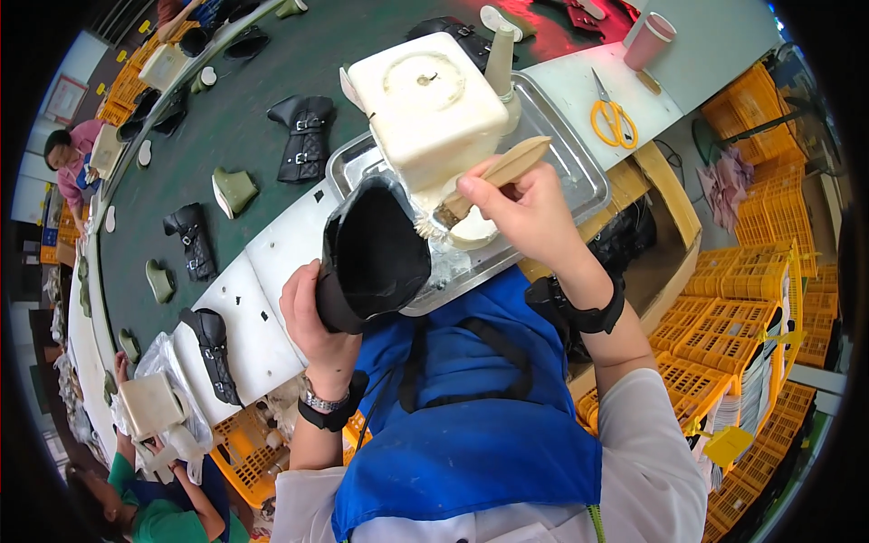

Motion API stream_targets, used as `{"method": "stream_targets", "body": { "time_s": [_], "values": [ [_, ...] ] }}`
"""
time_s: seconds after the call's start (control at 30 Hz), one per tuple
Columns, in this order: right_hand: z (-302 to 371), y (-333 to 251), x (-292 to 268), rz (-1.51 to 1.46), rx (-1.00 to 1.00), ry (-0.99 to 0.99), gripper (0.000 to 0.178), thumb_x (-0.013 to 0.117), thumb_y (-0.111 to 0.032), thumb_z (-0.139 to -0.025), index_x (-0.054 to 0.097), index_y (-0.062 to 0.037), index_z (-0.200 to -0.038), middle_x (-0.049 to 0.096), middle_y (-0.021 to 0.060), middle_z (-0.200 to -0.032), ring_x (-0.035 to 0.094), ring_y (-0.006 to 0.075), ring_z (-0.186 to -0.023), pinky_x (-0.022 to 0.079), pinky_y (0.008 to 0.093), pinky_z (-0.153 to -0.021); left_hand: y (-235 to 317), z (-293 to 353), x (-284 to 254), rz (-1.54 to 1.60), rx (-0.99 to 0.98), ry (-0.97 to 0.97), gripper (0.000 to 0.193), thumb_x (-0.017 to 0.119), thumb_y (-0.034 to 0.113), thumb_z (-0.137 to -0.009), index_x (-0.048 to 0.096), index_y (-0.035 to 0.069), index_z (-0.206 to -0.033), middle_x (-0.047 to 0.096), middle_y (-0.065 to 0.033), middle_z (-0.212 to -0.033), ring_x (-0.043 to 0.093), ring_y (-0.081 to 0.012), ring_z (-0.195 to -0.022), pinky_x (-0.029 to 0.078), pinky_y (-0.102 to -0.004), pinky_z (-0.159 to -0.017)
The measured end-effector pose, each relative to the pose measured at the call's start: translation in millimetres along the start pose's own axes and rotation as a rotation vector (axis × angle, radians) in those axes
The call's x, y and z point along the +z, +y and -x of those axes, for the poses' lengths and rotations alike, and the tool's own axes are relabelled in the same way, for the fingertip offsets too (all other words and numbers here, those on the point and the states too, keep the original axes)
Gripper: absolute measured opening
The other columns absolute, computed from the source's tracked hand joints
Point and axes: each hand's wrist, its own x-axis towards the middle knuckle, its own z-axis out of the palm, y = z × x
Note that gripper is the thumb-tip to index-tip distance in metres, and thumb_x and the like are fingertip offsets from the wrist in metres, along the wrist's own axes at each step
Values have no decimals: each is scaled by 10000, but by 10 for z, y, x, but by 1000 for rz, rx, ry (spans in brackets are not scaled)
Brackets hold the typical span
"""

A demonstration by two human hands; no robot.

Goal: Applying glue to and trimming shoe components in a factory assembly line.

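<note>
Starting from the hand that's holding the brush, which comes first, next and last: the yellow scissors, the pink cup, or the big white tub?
From the right hand in the head view:
1. The white tub, just up and to the left, over the metal tray.
2. The yellow scissors, up and to the right on the white bench.
3. The pink cup, farther up to the right, near the bench's far end.

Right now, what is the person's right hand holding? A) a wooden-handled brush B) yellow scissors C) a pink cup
A: the right hand grips a wooden-handled brush, bristles by the black boot that the left hand holds.
</note>
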Motion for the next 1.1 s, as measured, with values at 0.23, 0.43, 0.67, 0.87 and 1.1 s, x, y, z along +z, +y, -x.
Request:
{"method": "stream_targets", "body": {
  "time_s": [0.23,0.43,0.67,0.87,1.1],
  "values": [
    [174,-88,120,-169,92,-76,131,622,-126,-819,623,4,-837,567,-28,-661,472,8,-574,380,176,-509,-93,-7,-22,-75,62,49,656,744,-7,-558,472,4,-1155,544,-158,-1002,527,-305,-902,409,-364,-794],
    [150,94,197,-81,-5,48,162,605,-167,-842,612,-5,-842,522,-23,-607,436,14,-519,326,165,-455,-61,12,-65,-45,21,61,614,741,-39,-584,459,-29,-1129,538,-166,-1044,530,-303,-959,412,-340,-853],
    [68,120,268,19,-175,132,104,642,-108,-793,637,-5,-804,557,-29,-597,429,8,-506,331,179,-446,-43,11,-124,4,24,42,619,731,-46,-590,451,-24,-1142,529,-167,-1055,525,-298,-970,404,-341,-863],
    [105,-42,350,139,-346,3,59,648,-84,-775,635,-27,-778,558,-22,-586,446,14,-491,345,183,-436,-135,-34,-183,-167,113,58,610,714,-39,-617,440,-14,-1161,513,-176,-1069,514,-316,-981,408,-361,-860],
    [177,-116,398,106,-275,-214,59,633,-76,-784,630,-19,-765,540,-31,-575,426,8,-489,332,180,-439,-284,-77,-187,-252,218,117,568,672,-49,-649,443,17,-1164,509,-170,-1072,501,-318,-981,402,-370,-851]
  ]
}}
